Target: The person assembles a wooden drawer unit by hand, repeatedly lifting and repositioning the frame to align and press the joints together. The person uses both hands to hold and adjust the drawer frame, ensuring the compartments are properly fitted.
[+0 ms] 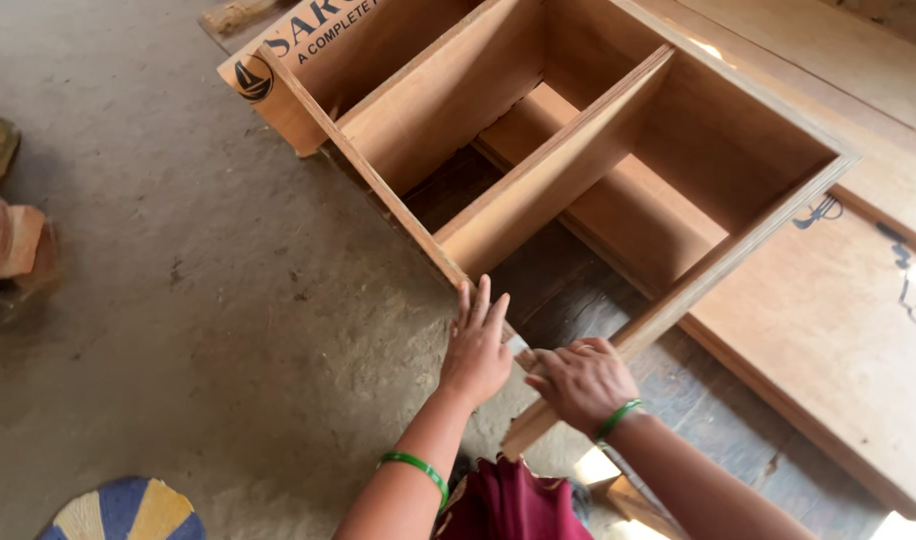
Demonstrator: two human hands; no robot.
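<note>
The plywood frame [578,170] lies on the floor already boxed and divided by two partitions, and at its near corner the left hand [475,348] presses flat, fingers together, while the right hand [581,380] curls around something small (I cannot tell what) — that corner joint seemingly still being worked.

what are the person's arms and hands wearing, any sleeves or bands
Both forearms are bare, with no sleeves in view. Each wrist carries a thin green bangle: one on the left wrist, one on the right wrist. The left hand and right hand are ungloved; no rings can be made out. A dark red garment shows at the bottom edge.
</note>
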